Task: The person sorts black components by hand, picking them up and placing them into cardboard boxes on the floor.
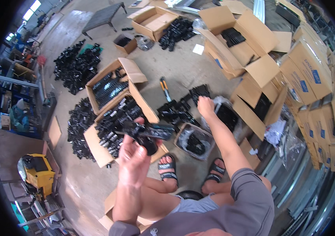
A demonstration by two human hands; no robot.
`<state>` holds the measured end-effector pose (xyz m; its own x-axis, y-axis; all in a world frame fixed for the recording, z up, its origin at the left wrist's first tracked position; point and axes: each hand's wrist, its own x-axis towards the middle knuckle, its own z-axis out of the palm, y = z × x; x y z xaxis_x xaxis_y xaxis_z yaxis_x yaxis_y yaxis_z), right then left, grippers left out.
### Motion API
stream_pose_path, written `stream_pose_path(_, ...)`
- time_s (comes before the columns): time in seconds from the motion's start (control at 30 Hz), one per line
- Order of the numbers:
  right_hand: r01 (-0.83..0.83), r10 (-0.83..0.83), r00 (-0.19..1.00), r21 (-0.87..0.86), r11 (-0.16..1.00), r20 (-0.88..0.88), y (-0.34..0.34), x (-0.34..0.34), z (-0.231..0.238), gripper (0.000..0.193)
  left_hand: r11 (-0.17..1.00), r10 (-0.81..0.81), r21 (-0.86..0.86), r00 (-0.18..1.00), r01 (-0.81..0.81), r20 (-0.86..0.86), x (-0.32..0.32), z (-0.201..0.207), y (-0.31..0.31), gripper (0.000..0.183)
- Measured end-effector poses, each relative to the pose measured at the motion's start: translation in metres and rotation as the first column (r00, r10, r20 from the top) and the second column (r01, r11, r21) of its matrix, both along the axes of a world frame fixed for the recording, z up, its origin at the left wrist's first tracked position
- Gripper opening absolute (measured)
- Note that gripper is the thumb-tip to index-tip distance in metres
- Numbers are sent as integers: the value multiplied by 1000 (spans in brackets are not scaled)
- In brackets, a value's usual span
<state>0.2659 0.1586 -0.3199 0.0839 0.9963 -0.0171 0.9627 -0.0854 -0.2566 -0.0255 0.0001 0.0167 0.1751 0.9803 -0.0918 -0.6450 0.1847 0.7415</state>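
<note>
My left hand (133, 158) is raised in front of me, its fingers wrapped round a black bracket-like part (146, 138); motion smears its outline. My right hand (205, 106) reaches forward with fingers closed at the edge of a stack of black parts (199, 92). What its fingertips grip, if anything, is hidden. Beside that stack lies a loose heap of black parts (177, 112). Under my left hand stands a carton of black parts (118, 122). A plastic-lined box (208, 154) with some small black parts sits just ahead of my feet.
Orange-handled pliers (165, 89) lie on the floor ahead. Black parts are piled at the left (81, 128) and far left (77, 65). A big open carton (230, 59) stands at the far right, before stacked cartons (309, 74). A yellow machine (39, 175) is at the left.
</note>
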Motion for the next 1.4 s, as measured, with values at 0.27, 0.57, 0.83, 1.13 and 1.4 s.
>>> stream_pose_path(0.27,324,-327,944,-69,944,-49,30,-47,-49,29,989,1,-148,999,-8,-42,-2,1,-8,53)
stream_pose_path(0.57,433,-442,894,106,895,72,33,-35,-32,17,993,11,-112,981,-34,-195,7,-3,-5,45)
stream_pose_path(0.83,459,-203,466,39,888,-861,15,-22,56,21,994,-20,86,857,75,-515,8,0,-9,36)
stream_pose_path(1.13,38,22,145,28,999,-989,-135,-22,311,34,963,-96,177,875,201,-474,35,-4,-16,47)
stream_pose_path(1.4,-163,87,238,49,985,-967,-229,-32,373,45,935,-104,267,902,232,-419,61,-13,-38,39)
